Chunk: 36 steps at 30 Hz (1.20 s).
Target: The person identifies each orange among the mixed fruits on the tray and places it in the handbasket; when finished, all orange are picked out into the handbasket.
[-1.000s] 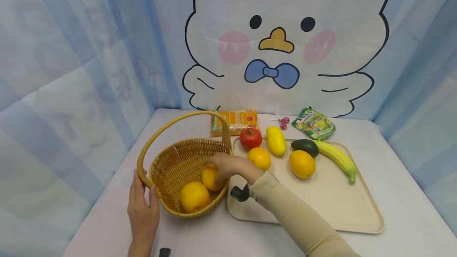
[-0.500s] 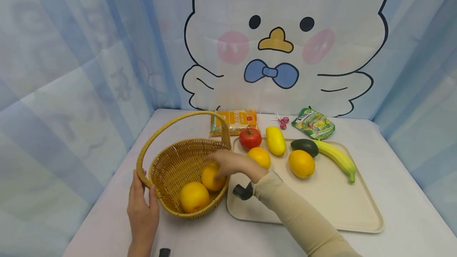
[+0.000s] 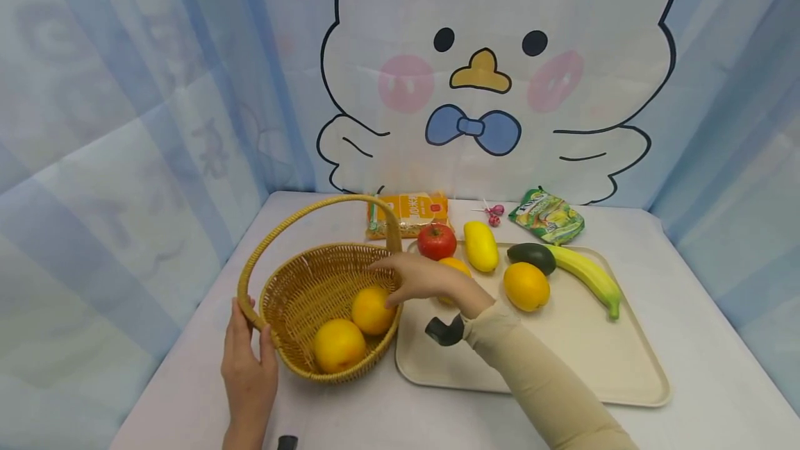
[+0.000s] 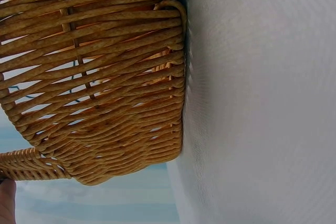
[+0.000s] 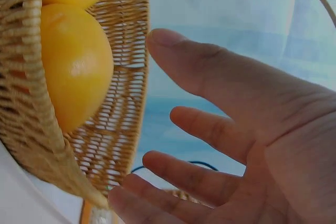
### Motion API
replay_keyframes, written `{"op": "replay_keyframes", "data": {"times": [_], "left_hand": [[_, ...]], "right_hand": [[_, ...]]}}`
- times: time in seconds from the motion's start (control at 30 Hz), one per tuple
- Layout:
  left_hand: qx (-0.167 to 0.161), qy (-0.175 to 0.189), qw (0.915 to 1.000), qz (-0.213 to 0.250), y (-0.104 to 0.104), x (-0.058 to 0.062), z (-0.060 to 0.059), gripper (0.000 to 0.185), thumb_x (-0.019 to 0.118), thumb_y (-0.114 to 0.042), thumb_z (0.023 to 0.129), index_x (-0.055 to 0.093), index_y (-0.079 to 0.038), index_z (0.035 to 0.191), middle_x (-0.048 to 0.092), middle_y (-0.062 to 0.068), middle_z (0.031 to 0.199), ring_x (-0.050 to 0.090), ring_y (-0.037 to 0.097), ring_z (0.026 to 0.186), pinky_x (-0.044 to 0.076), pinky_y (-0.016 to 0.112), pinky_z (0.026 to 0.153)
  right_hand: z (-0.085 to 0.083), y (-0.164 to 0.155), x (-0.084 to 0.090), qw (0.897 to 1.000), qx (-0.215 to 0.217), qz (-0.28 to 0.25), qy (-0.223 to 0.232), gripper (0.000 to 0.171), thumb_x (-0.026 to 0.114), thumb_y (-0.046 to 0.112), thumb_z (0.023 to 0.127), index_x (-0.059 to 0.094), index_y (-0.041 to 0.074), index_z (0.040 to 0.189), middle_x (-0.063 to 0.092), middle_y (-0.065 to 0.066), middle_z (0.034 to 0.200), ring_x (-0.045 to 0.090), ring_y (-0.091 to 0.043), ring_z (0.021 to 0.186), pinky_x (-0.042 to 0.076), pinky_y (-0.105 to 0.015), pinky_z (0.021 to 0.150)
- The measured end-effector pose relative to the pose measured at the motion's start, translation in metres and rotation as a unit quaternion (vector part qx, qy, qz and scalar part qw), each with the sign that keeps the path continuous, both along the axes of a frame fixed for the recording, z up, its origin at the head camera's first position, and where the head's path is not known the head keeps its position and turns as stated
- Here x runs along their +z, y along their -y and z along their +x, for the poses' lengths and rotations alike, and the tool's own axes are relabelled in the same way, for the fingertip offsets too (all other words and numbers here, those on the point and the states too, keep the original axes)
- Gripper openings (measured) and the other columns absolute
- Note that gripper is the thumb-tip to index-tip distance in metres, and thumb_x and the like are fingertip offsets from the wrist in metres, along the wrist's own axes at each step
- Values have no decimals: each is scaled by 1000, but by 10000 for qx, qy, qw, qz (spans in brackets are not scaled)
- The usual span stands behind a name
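A wicker basket (image 3: 298, 297) with a tall arched handle stands on the table, two oranges inside: one near the front (image 3: 339, 346), the other orange (image 3: 372, 311) against the right wall. My left hand (image 3: 250, 370) holds the foot of the handle on the left, thumb on one side and fingers on the other; in the left wrist view only a fingertip (image 4: 6, 203) shows. Above the right rim is my right hand (image 3: 421, 276), fingers spread and holding nothing. The right wrist view shows a gap between its thumb and the orange (image 5: 79, 66).
Right of the basket lies a beige tray (image 3: 581, 360) with an apple (image 3: 437, 242), a mango (image 3: 481, 246), a partly covered orange (image 3: 455, 267), a lemon (image 3: 527, 287), an avocado (image 3: 532, 257) and a banana (image 3: 590, 278). Behind are a grain bag (image 3: 409, 214), lollipops (image 3: 494, 214) and a green packet (image 3: 547, 217).
My right hand has let go of the orange by the basket's right wall and drawn back up and right, fingers opening. The left hand stays at the handle.
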<state>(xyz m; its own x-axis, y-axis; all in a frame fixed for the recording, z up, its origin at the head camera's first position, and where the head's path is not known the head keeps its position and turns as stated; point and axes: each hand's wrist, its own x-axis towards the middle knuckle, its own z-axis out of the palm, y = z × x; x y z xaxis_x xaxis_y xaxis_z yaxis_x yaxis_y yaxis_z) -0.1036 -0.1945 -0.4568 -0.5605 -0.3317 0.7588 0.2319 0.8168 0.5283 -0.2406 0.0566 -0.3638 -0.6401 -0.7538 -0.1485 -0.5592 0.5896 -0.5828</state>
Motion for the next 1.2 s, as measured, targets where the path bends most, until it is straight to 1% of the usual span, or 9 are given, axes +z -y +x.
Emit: {"op": "replay_keyframes", "data": {"times": [0.07,0.23,0.3,0.4,0.53,0.67,0.83,1.03,1.2], "left_hand": [[-1,-9,10000,11,0,0,0,71,63,9,83,31,-1,146,55,25,126,54,27,119,25,-6,99],[21,46,10000,10,0,0,0,71,62,9,84,30,-2,146,55,24,127,54,31,118,25,-6,99],[46,156,9999,11,0,0,1,71,61,8,85,28,-3,147,54,23,129,54,33,118,25,-6,100],[37,192,9998,28,0,0,1,71,60,8,86,27,-3,148,54,23,130,53,34,118,25,-6,100],[3,50,10000,19,0,0,1,72,62,10,84,29,-2,147,55,23,128,54,33,117,25,-6,99],[-15,-19,10000,-1,0,0,1,72,63,10,83,30,-2,146,55,24,127,54,31,117,25,-6,99],[-2,118,9999,-7,0,0,2,71,61,8,85,27,-2,147,54,23,129,54,35,116,24,-6,100],[-27,54,10000,-30,0,0,1,69,60,8,86,29,-2,147,54,24,127,54,37,116,24,-6,100],[-19,165,9999,-23,1,-2,0,69,58,6,88,26,-4,148,53,24,129,53,38,116,23,-6,100]], "right_hand": [[0,-5,2,10000,-70,-66,17,61,74,20,81,49,14,137,50,-6,142,45,-24,131,40,-43,111],[1,-18,10,9994,-320,-118,-3,64,75,23,80,49,16,138,48,-5,143,42,-25,133,37,-48,112],[2,-23,12,9991,-395,-116,-28,65,76,24,80,48,16,138,48,-5,143,42,-26,133,38,-49,112],[3,-30,16,9989,-436,-132,-93,66,76,26,80,48,14,139,48,-6,143,43,-26,133,39,-49,111],[4,-39,20,9985,-447,-153,-269,66,76,27,80,48,12,138,50,-8,141,47,-26,126,40,-48,110],[5,-47,25,9978,-554,-187,-312,68,75,27,80,47,12,139,49,-10,141,47,-28,125,40,-49,110],[7,-60,33,9967,-762,-227,-152,69,74,26,81,44,13,141,44,-11,145,41,-31,132,36,-53,111],[7,-78,37,9940,-1022,-313,242,73,73,31,81,41,12,143,35,-12,151,37,-35,135,39,-55,109],[8,-90,39,9930,-1116,-340,197,75,73,34,80,39,15,144,37,-10,150,38,-34,134,42,-56,106]]}}
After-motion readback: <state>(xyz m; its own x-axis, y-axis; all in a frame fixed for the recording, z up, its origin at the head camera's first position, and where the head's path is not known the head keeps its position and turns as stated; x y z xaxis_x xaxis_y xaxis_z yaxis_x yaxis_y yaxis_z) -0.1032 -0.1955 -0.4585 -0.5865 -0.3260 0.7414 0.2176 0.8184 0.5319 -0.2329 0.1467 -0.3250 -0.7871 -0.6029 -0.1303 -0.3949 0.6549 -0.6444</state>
